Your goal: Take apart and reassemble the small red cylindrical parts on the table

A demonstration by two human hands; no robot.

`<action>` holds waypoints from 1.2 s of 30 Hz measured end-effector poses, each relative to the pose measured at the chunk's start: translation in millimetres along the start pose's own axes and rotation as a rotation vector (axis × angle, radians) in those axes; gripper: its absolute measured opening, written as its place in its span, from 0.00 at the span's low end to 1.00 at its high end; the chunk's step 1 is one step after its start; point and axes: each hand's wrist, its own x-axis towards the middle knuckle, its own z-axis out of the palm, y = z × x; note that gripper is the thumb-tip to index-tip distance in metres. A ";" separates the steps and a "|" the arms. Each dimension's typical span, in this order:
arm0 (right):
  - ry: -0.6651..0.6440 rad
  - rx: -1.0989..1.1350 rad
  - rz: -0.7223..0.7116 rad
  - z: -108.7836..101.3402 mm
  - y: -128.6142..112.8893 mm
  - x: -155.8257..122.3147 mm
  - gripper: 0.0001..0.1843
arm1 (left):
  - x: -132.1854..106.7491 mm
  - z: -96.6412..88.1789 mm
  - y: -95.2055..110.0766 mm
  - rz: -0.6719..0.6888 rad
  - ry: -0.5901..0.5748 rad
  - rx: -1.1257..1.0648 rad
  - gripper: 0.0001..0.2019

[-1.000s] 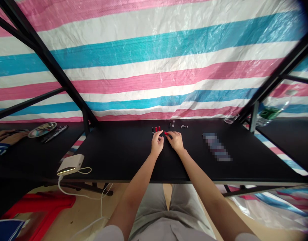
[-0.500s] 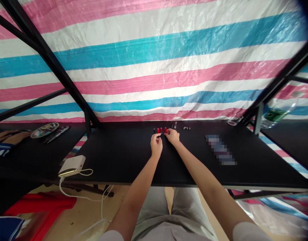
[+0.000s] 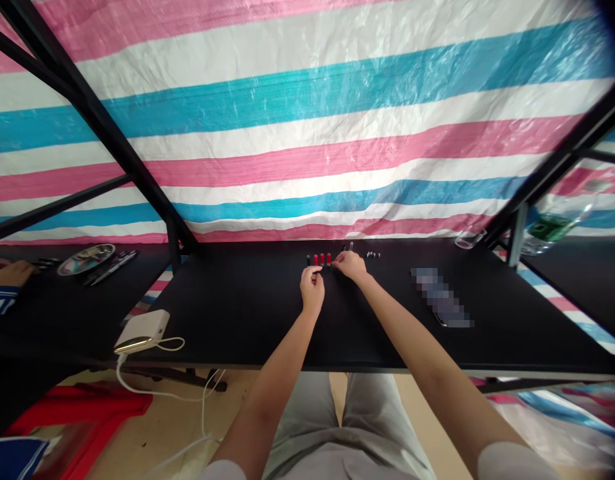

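A short row of small pieces stands near the back of the black table: a black one at the left and red cylinders beside it. My left hand is just in front of the row, its fingers curled; a dark spot shows at the fingertips, too small to name. To the right of the last red cylinder, my right hand has its fingertips pinched together low over the table. Whatever may be between them is hidden. Behind this hand a clear small tube partly shows.
Several small shiny pieces lie right of my right hand. Further right are a blurred-out phone, a clear cup and a plastic bottle. A white charger box with cable sits left. Another person's hand works at the neighbouring table.
My right hand has shifted slightly right, away from the rightmost red cylinder, which now stands free in the row. My left hand stays put. The other person's hands have moved left.
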 end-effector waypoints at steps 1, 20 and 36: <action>0.038 0.020 0.008 -5.9 3.8 3.2 0.07 | -0.1 0.1 -0.2 0.000 0.001 0.001 0.11; 0.047 -0.007 0.210 8.3 21.6 48.1 0.19 | 1.9 -1.2 3.9 -0.031 0.013 0.022 0.12; 0.177 -0.061 -0.070 22.7 30.3 -42.4 0.09 | -3.6 2.2 -0.3 0.226 -0.250 0.306 0.23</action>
